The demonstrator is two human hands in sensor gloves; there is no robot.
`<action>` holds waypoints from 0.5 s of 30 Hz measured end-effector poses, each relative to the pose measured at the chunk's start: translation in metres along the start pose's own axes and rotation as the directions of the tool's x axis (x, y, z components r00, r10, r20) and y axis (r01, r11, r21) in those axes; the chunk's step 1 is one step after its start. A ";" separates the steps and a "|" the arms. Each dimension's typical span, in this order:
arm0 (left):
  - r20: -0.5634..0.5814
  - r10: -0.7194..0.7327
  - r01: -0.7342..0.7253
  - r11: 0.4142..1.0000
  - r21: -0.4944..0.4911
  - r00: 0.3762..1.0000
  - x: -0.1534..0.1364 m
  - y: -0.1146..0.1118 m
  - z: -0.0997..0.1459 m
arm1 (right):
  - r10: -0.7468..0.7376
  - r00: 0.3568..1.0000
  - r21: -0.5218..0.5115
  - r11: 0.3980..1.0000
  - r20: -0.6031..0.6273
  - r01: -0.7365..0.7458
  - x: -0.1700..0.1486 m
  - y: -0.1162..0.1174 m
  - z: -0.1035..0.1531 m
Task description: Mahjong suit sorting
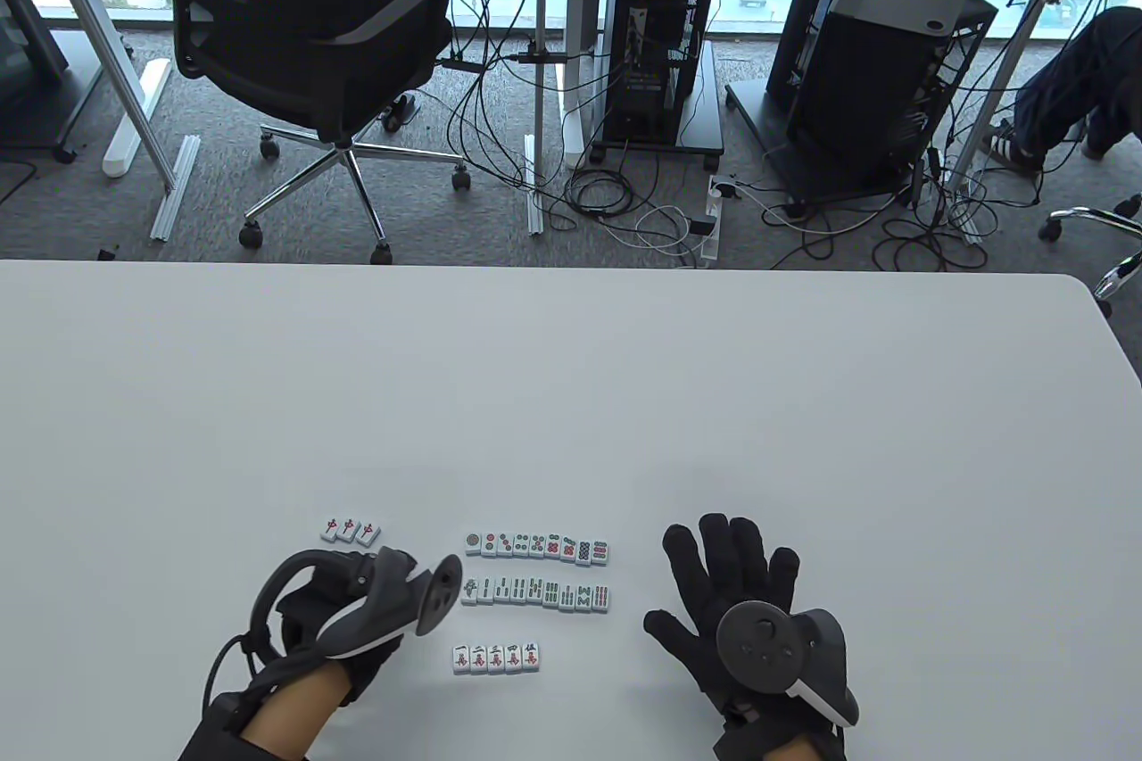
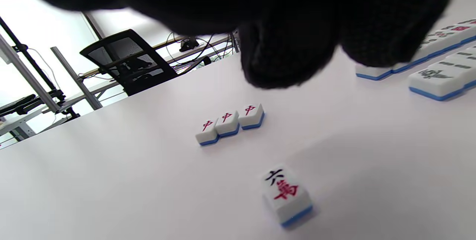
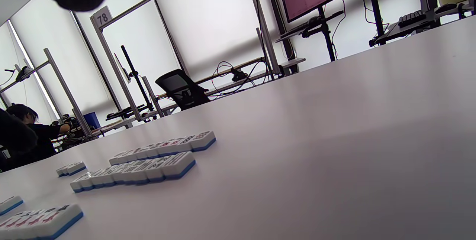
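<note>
Table: plain white table (image 1: 571,386), all the tiles sit near the front edge between the two hands.

Red dragon tiles: three red dragon tiles (image 1: 351,531) side by side in a short row, far left of the layout, just beyond the left hand. Same trio shows up nicely in the left wrist view (image 2: 230,123), touching each other, face up, blue backs down.

Circle row: the farthest long row is the circle-suit tiles (image 1: 538,547), nine across, face up.

Bamboo row: right behind that on the near side, the bamboo-suit row (image 1: 536,594), also nine tiles, running parallel to the circles with a small gap between.

Character row: nearest row is the character tiles (image 1: 496,659), five of them, one through five, sitting at the left end under the bamboo row.

Loose tile: a six-character tile (image 2: 285,194) lies on its own, face up, on the table below the left hand, apart from the dragons. The table view hides it under the hand.

Left hand: left hand (image 1: 335,618) is above the table left of the rows, fingers curled downward a bit, nothing in its grip as far as the wrist view shows.

Right hand: right hand (image 1: 740,591) is right of the rows, palm down, fingers spread wide, holding nothing.
</note>
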State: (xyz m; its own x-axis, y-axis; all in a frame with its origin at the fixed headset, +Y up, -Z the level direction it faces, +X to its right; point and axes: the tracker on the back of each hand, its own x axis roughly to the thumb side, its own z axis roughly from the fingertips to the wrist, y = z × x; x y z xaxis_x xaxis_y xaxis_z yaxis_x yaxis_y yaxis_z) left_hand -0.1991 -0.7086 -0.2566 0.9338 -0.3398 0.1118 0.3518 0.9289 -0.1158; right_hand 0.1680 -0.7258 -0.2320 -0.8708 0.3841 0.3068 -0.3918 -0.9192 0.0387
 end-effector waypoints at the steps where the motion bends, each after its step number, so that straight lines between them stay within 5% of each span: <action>1: -0.023 0.013 -0.014 0.999 -0.038 1.000 -0.008 -0.007 -0.001 | 0.003 1.000 0.000 1.000 -0.002 -0.003 0.000 0.000 0.000; 6: -0.059 0.068 -0.075 0.988 -0.135 0.996 -0.027 -0.035 -0.003 | 0.013 1.000 0.009 1.000 -0.013 -0.012 0.000 0.000 0.000; 15: -0.011 0.044 -0.045 0.986 -0.159 0.999 -0.008 -0.057 -0.015 | 0.024 1.000 0.013 1.000 -0.021 -0.024 0.000 0.000 -0.001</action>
State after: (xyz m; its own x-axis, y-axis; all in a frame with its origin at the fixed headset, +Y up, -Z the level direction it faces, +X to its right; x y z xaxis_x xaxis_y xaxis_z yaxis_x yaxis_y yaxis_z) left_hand -0.2253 -0.7607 -0.2654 0.9492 -0.2998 0.0960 0.3148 0.9082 -0.2758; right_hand 0.1681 -0.7259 -0.2327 -0.8859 0.3638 0.2879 -0.3674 -0.9290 0.0436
